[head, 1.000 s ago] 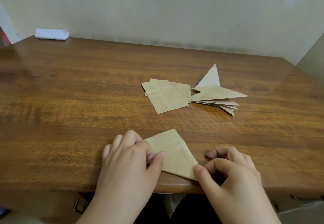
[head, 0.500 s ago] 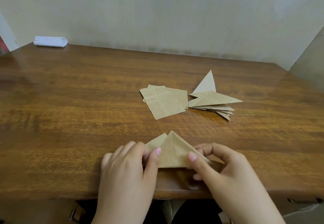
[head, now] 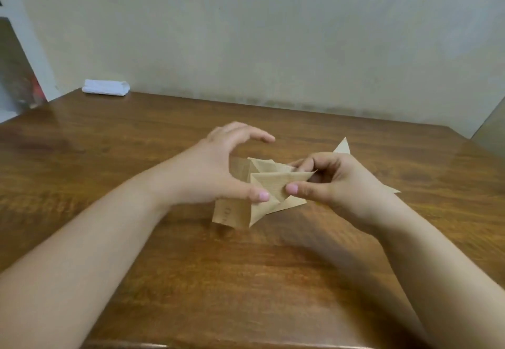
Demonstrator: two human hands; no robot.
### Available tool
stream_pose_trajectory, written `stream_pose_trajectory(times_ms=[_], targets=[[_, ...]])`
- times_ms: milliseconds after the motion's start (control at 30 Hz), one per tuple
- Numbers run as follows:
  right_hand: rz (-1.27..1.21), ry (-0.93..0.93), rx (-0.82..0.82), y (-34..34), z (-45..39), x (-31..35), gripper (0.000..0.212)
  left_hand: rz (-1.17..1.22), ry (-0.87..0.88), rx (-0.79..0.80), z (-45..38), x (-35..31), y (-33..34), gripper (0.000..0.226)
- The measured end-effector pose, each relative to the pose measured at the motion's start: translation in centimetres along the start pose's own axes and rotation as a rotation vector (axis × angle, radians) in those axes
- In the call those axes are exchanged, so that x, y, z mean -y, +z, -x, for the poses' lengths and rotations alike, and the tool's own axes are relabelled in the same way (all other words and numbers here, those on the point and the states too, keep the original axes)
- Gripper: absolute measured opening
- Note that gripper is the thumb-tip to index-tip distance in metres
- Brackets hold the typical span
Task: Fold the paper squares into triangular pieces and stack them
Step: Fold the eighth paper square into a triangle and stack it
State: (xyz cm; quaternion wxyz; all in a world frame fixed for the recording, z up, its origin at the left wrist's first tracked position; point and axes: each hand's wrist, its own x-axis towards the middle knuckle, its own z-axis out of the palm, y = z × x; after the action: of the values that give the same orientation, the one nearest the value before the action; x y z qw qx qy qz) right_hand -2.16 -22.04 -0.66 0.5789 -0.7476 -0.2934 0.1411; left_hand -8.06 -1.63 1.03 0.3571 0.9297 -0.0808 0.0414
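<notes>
Here, your two hands meet above the middle of the wooden table [head: 114,163], with a folded brown paper piece [head: 276,184] held between them; your right hand [head: 336,182] pinches the piece's right corner, thumb in front and curled fingers behind, while your left hand [head: 216,173] touches its left edge with the thumb tip only, the other fingers arched wide and clear of the paper; the two thumb tips sit close together on the near face of the piece, whose creases form a triangle pointing toward you. Behind and below the held piece, partly hidden by your left hand, lie the flat paper squares [head: 232,214], one printed corner showing just under your left thumb; the stack of folded triangles [head: 345,147] sits behind your right hand, only one upright tip and a low point at the right of your wrist showing past it. At the far left corner of the table, well apart from the work, rests a white folded cloth [head: 106,87]; both forearms reach in from the near edge.
</notes>
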Motion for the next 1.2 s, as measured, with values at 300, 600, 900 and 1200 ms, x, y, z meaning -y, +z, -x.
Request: stream_pose_trajectory(times_ms=[300,600,900,1200], targets=[[-0.112,0.082,-0.074,-0.5,-3.8,-2.2,0.018,0.291,-0.133,-0.043,-3.7,3.0,1.5,0.015],[-0.193,0.114,-0.097,-0.4,-2.9,-2.3,0.032,0.495,-0.094,-0.043,-3.2,3.5,1.9,0.019],[0.058,0.025,-0.13,0.6,-2.2,-1.5,0.028,0.735,-0.183,-0.049,-2.8,3.3,2.0,0.016],[-0.194,0.131,0.267,0.4,-1.7,-1.5,0.01,0.778,-0.092,-0.097,-2.5,3.2,2.3,0.043]])
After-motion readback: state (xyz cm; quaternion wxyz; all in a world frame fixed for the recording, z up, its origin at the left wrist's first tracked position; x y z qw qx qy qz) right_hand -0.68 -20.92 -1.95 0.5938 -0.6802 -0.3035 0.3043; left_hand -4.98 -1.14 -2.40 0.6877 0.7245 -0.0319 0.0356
